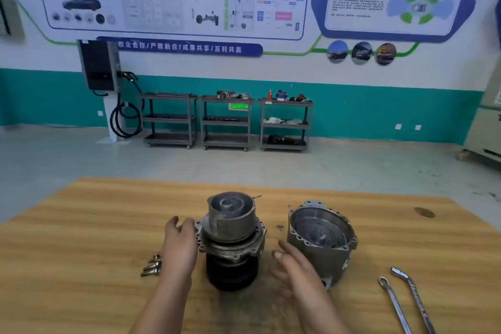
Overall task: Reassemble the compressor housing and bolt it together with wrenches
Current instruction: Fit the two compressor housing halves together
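One wooden table (81, 225) carries two grey metal compressor housing parts (230, 236) (321, 238), two silver wrenches (394, 304) (414, 298), and roughly three bolts (152, 266); three grey carts (169, 119) stand behind.

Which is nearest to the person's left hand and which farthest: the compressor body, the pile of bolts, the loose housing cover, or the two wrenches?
From the left hand:
1. Compressor body, right beside it at the fingers, in the middle of the table.
2. Bolts, just left of the wrist.
3. Housing cover, beyond the body, on the right.
4. Wrenches, far right by the table's near edge.
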Motion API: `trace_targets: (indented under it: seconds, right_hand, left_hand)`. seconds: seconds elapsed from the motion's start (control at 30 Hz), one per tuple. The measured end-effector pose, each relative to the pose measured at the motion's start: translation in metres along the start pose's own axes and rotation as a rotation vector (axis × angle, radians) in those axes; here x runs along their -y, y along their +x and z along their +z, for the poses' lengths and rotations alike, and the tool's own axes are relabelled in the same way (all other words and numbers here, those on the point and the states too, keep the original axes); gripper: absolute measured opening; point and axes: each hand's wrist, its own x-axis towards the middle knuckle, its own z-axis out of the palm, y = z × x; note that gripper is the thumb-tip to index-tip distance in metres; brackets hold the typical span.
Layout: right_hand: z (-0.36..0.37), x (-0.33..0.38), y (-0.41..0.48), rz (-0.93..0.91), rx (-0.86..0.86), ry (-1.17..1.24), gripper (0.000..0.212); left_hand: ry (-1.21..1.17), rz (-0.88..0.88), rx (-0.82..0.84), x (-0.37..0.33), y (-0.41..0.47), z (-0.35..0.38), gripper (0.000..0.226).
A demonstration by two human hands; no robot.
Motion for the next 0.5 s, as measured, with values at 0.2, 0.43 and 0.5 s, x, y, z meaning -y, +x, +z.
trace_targets:
  seconds: [0.2, 0.43, 0.5]
  right_hand:
    - [0.018, 0.002, 0.025, 0.095, 0.149, -0.095, 0.073]
    - [0.021, -0.006, 0.026, 0.155, 0.115, -0.178, 0.064]
    - [0.017, -0.009, 0.022, 0.139, 0.104, -0.221, 0.063]
  left_hand:
    - [-0.35, -0.247, 0.217, 0.007, 0.031, 0.019, 0.035]
    - [-0.287, -0.096, 0.186, 0.019, 0.016, 0.02, 0.014]
    - [-0.296, -0.099, 0.179, 0.024, 0.01, 0.019, 0.016]
